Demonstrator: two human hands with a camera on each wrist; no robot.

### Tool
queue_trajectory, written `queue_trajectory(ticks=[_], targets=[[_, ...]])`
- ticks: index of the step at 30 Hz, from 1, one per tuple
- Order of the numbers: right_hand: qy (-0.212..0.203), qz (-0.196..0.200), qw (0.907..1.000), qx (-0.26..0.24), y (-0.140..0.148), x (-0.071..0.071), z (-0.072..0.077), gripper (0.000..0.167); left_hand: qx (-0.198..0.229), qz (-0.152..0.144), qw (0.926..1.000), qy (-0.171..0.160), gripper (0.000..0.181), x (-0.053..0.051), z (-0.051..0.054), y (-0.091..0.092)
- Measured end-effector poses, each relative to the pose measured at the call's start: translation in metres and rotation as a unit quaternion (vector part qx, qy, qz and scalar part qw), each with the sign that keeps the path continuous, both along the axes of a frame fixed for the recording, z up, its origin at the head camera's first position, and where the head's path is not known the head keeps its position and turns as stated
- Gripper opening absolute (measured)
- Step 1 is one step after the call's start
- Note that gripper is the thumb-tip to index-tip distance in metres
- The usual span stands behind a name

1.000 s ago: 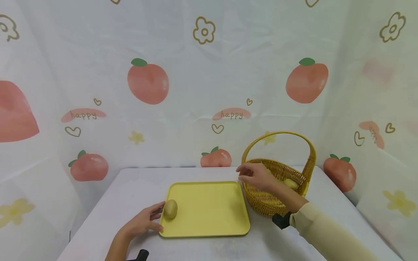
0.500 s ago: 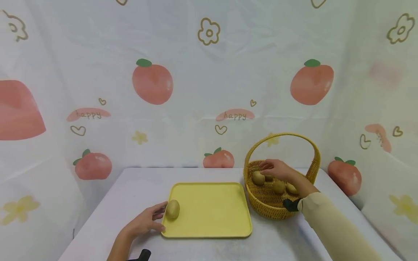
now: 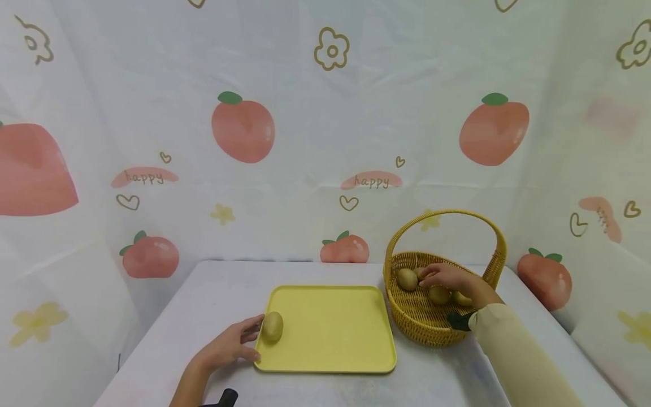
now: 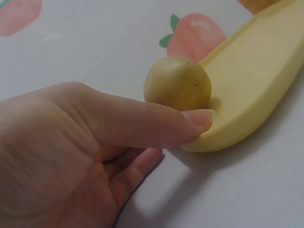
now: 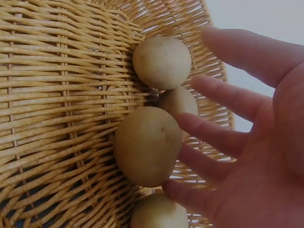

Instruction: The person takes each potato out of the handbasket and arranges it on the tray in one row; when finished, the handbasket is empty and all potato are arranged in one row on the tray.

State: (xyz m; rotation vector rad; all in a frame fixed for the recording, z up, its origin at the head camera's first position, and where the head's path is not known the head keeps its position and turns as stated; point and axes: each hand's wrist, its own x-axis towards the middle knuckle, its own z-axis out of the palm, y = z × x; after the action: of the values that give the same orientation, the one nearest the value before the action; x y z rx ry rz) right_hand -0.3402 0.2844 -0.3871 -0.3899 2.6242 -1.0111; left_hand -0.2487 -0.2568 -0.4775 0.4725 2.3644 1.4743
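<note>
My left hand (image 3: pixel 226 346) rests at the left end of a yellow tray (image 3: pixel 335 333), its thumb and fingers spread and touching the rim. A potato (image 3: pixel 272 327) lies on the tray beside those fingers; the left wrist view shows this potato (image 4: pixel 176 81) just behind the thumb. My right hand (image 3: pixel 450 277) reaches into a wicker basket (image 3: pixel 429 337) with a tall handle. Several potatoes lie there, among them a large potato (image 5: pixel 148 146) and an upper potato (image 5: pixel 161 61). The right fingertips are stretched out close beside them and grip none; whether they touch is hard to tell.
A white-covered table (image 3: pixel 224 291) bears the tray and, to its right, the basket. Behind stands a white cloth backdrop (image 3: pixel 305 135) printed with fruit and flowers. The basket handle (image 3: pixel 447 212) arches up behind the right hand.
My right hand has moved from above the basket's left rim to the right and down among the potatoes inside. The left hand stays by the tray. The head view has shifted slightly.
</note>
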Motion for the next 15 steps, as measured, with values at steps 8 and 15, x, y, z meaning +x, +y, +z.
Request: queue_trajectory(ticks=[8,15], targets=[[0.004,0.032,0.9986,0.043,-0.004,-0.007,-0.004,0.041,-0.001,-0.002,1.0000,0.006,0.095,0.001,0.000,0.000],[-0.054,0.017,0.9982,0.020,-0.005,-0.006,-0.012,0.042,0.001,0.005,1.0000,0.000,0.095,0.001,0.000,0.000]])
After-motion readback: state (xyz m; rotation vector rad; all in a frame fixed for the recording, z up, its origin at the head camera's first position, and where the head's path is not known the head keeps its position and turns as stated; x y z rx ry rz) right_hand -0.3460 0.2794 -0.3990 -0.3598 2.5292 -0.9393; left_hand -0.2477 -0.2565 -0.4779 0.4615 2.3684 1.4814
